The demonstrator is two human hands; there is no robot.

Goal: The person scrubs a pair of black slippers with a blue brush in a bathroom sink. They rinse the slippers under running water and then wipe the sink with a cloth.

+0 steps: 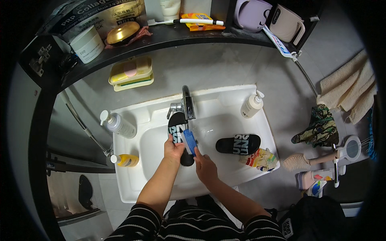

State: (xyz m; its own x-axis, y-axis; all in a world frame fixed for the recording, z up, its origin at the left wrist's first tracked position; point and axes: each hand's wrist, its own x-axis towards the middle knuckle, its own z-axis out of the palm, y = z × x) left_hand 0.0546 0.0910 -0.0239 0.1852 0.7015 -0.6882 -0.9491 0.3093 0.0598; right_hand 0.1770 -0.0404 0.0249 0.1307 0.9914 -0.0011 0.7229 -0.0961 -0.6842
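Over the white sink (149,140), my left hand (173,149) is closed around the side of a black slide sandal (176,119) with pale lettering on its strap. The sandal lies lengthwise below the chrome faucet (187,103). A blue scrub brush (189,139) is gripped in my right hand (206,166), its head against the sandal's strap area. Where the bristles meet the sandal is hidden. Water seems to run from the spout beside the sandal. The matching sandal (223,146) rests on the right side of the sink, next to a crumpled colourful packet (262,160).
On the sink's left stand a pump bottle (122,126) and a yellow bottle (128,160); another pump bottle (252,107) is at the back right. A dark shelf (169,39) overhangs the far side, holding mugs and jars. Towels (349,86) hang at right.
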